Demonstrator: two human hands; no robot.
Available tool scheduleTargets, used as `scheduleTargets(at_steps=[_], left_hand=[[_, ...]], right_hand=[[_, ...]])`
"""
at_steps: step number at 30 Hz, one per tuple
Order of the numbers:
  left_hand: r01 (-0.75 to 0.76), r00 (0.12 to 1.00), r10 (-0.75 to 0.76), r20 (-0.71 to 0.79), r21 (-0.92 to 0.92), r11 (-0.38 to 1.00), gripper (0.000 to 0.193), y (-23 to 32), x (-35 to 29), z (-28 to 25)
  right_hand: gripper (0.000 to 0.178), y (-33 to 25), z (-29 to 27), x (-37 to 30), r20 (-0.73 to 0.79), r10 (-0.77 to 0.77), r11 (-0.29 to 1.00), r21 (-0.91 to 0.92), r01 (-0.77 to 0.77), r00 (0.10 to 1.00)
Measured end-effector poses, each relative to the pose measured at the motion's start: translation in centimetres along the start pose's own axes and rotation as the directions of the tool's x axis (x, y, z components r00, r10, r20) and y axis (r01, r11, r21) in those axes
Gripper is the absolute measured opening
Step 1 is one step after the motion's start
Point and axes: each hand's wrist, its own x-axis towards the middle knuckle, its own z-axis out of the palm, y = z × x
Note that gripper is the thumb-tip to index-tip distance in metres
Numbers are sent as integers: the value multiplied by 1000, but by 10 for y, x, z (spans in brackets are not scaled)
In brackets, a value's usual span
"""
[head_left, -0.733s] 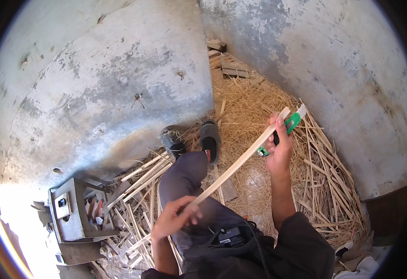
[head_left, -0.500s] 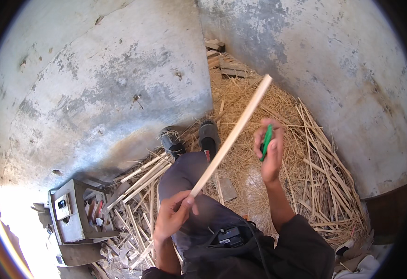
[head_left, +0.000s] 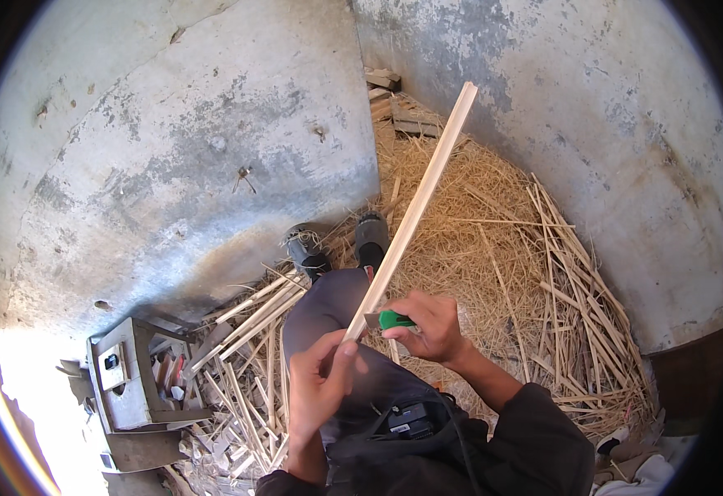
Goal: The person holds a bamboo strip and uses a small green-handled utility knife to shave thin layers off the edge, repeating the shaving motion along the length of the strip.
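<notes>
The left hand pinches the lower end of a pale wooden strip between thumb and fingers. The right hand is curled around a green cutter, its fingers wrapped on the handle and its blade pointing left at the strip, just above the left thumb. Whether the edge bites into the wood or only lies against it, I cannot tell.

The strip slants up and away to the right, above the dark-trousered leg, its far end free in the air. Being long and thin, it is probably light and fairly stiff, with some spring toward that unsupported end. The surface looks dry rather than slippery, though its edges could splinter. A firm pinch on the flat faces, fingers clear of the blade, seems the sound hold; gripping so near one end likely lets the length tip or twist.

Farther out are the shoes, curly shavings across the floor, loose sticks heaped at the right, and a scuffed wall behind.
</notes>
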Motion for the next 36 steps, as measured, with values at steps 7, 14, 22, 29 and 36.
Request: scheduleTargets(at_steps=[7, 14, 22, 29, 36], left_hand=[[-58, 997, 61, -49, 64, 996, 24, -1, -1, 5], [-24, 997, 27, -69, 33, 999, 19, 0, -2, 8], [-44, 999, 44, -32, 0, 999, 21, -12, -2, 8], [-16, 1000, 16, -7, -61, 998, 25, -12, -4, 7], [-23, 999, 23, -25, 15, 1000, 24, -14, -10, 5]], right_hand=[[34, -2, 1, 1, -16, -3, 1000, -10, 2, 1000], [37, -5, -2, 2, -32, 12, 995, -99, -15, 999], [34, -3, -3, 2, -44, -4, 990, -140, -2, 999], [32, -3, -2, 3, -82, -30, 986, -168, 15, 996], [33, -1, -2, 4, -90, 5, 984, -175, -21, 996]])
